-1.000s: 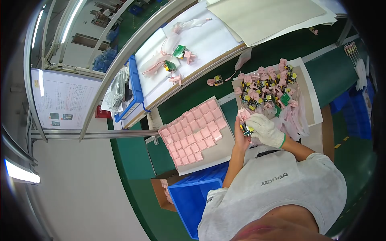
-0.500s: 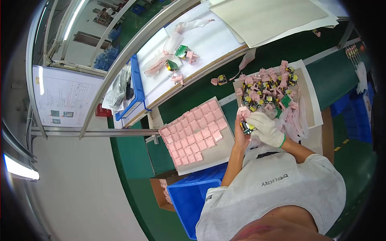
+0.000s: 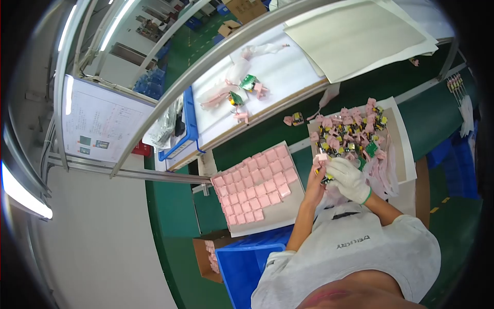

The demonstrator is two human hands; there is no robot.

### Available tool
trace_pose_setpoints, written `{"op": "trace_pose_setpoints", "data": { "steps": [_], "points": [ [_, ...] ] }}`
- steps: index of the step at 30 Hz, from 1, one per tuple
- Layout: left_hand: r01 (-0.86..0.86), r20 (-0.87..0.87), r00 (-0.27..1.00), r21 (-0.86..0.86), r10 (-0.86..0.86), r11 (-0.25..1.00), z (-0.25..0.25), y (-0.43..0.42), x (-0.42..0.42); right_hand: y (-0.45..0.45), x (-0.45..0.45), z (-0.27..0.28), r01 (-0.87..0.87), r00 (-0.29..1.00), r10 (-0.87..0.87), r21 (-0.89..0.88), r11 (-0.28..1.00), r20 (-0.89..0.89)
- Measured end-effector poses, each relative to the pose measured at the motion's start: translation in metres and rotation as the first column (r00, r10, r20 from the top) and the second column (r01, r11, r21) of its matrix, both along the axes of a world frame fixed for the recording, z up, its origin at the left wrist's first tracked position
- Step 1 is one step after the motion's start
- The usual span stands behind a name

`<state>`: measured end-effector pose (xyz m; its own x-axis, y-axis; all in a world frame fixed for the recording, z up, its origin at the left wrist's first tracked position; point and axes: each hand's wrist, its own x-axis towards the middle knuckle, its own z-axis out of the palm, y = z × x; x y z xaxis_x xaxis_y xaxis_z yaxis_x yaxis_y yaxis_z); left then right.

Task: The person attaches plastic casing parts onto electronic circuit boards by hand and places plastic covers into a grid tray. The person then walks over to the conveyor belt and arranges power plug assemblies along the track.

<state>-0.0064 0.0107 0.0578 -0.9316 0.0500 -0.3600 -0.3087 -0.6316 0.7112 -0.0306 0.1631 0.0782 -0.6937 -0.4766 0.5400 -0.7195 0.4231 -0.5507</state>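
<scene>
My bare left hand (image 3: 315,184) is closed around a small charger circuit board (image 3: 327,178) with black and yellow parts. A pink plug piece (image 3: 321,157) shows at the top of its fingers. My right hand (image 3: 350,179), in a white knit glove, presses its fingertips against the same board from the other side, partly covering it. Just beyond both hands, a pile of similar boards with pink plug pieces (image 3: 350,129) lies on a cardboard-lined tray (image 3: 404,139). Thin pink plastic sleeves (image 3: 383,172) hang beside the gloved hand.
On the left, rows of pink charger housings (image 3: 252,180) lie on a board (image 3: 280,213). Below them stand a blue bin (image 3: 249,250) and a cardboard box (image 3: 200,255). A metal frame bar (image 3: 190,72) crosses above a white shelf holding loose boards (image 3: 248,82) and paper sheets (image 3: 355,41).
The whole view has shifted, with the scene now lower and slightly right. Both hands stay together at the circuit board, which now appears turned and more covered by the fingers.
</scene>
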Motion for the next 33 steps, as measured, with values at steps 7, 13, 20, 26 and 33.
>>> {"op": "trace_pose_setpoints", "data": {
  "steps": [7,13,20,26,33],
  "points": [
    [0.009,-0.051,0.999,-0.093,-0.014,0.996,-0.021,-0.016,0.001,-0.002,0.014,0.007,0.196,0.878,-0.076,-0.209,0.958,0.473],
    [0.077,-0.145,0.980,-0.369,-0.139,0.926,-0.023,-0.018,0.000,0.001,0.010,-0.024,0.190,0.690,0.023,-0.211,0.959,0.724],
    [0.064,-0.129,0.985,-0.363,-0.118,0.930,-0.019,-0.009,-0.002,0.001,0.008,-0.031,0.216,0.639,0.041,-0.230,0.949,0.768],
    [0.088,-0.205,0.957,-0.463,-0.204,0.882,-0.017,-0.007,0.002,0.004,0.002,-0.023,0.303,0.515,0.279,-0.476,0.825,0.811],
    [0.293,-0.088,0.917,-0.515,-0.390,0.805,-0.027,-0.020,0.004,0.006,0.008,-0.028,0.181,0.712,0.116,-0.341,0.923,0.692]
  ]
}}
